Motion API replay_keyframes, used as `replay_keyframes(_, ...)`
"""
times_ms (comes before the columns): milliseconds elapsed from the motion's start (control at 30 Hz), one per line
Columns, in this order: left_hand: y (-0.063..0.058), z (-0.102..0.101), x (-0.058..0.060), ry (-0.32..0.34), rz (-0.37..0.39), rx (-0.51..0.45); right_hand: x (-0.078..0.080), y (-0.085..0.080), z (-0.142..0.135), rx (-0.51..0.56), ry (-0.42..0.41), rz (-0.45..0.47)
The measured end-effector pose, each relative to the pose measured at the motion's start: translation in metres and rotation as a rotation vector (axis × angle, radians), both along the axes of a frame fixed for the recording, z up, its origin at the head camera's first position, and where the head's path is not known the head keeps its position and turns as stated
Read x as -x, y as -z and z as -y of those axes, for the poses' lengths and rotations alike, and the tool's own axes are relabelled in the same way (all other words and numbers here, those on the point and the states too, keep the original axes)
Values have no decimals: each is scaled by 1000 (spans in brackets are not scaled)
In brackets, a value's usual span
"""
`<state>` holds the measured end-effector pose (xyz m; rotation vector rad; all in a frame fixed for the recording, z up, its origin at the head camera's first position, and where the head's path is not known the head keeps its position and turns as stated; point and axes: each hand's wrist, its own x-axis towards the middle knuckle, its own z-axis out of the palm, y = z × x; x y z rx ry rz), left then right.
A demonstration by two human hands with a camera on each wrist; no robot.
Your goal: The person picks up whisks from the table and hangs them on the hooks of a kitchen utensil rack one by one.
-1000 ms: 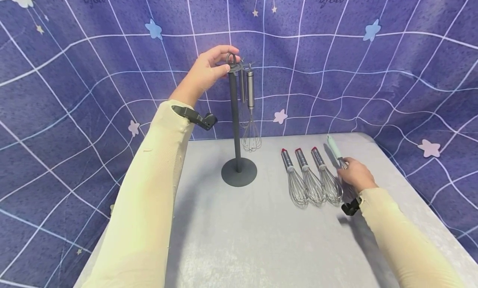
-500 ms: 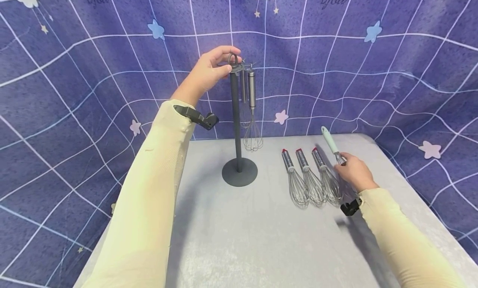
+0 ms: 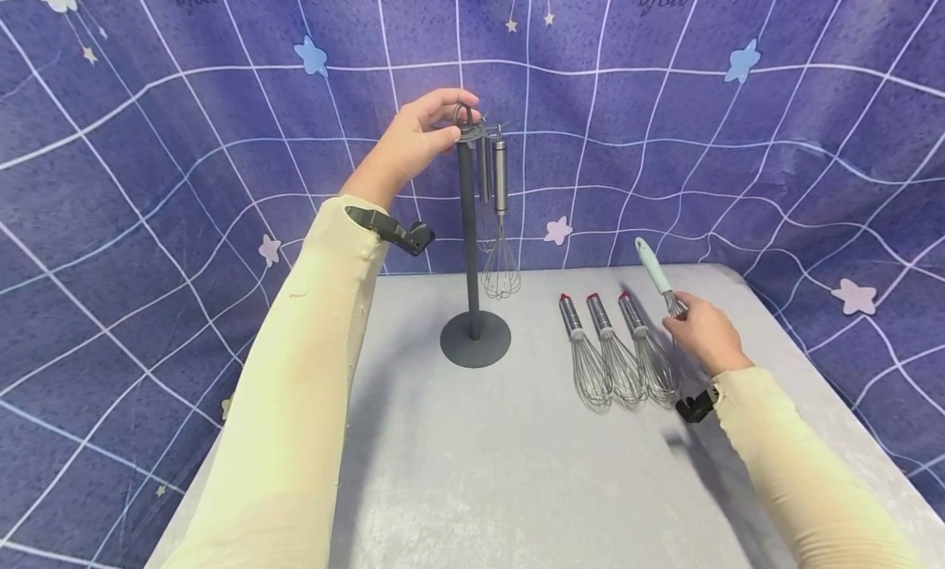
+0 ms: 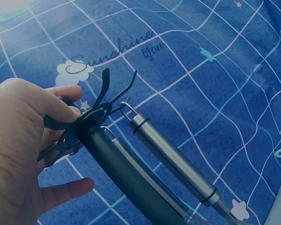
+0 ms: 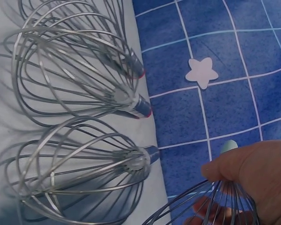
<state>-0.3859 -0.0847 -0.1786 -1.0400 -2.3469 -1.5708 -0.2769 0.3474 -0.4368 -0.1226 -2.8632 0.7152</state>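
Note:
My left hand (image 3: 417, 141) grips the top of a dark grey upright utensil rack (image 3: 470, 241), thumb and fingers around its hook ring. Two steel-handled whisks hang from hooks on the rack's right side; the nearer whisk (image 3: 500, 175) shows its whole handle, the other is partly hidden behind it. At the right, my right hand (image 3: 707, 333) pinches a whisk with a mint-green handle (image 3: 653, 266) by its wires just below the handle. That handle points up and away, raised off the table. In the right wrist view its wires (image 5: 220, 201) spread below the thumb.
Three whisks with steel handles and red tips lie side by side on the grey table (image 3: 517, 471): a left one (image 3: 589, 372), a middle one (image 3: 618, 368) and a right one (image 3: 653, 368) close to my right hand. A blue patterned cloth (image 3: 561, 167) hangs behind.
My right hand has raised the mint-handled whisk from the table, its handle end tipping upward and a little to the left. The left hand keeps its hold on the rack.

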Motion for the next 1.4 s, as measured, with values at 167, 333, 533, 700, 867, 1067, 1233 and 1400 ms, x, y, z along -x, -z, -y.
replay_keyframes(167, 0, 0, -1, 1, -4, -4, 1, -5, 1, 12, -2, -9)
replay_keyframes(333, 1, 0, -2, 4, -5, -17, 2, -10, 3, 22, -9, -29)
replay_keyframes(533, 0, -1, -2, 5, 7, -17, 2, -15, 6, 18, -10, -58)
replay_keyframes(700, 0, -1, -1, 3, 11, -15, 3, -17, 7, 17, -9, -94)
replay_keyframes(867, 0, -1, -1, 1, 7, -8, 4, -20, 10, 19, -11, -102)
replay_keyframes(1067, 0, -2, -1, 3, -2, 9, 4, -24, 14, 28, -8, -92)
replay_keyframes(1233, 0, -1, -1, -3, 1, 8, 4, -28, 18, 30, -13, -96)
replay_keyframes(1400, 0, -1, -2, -4, 5, 0, 4, -32, 22, 34, -18, -101)
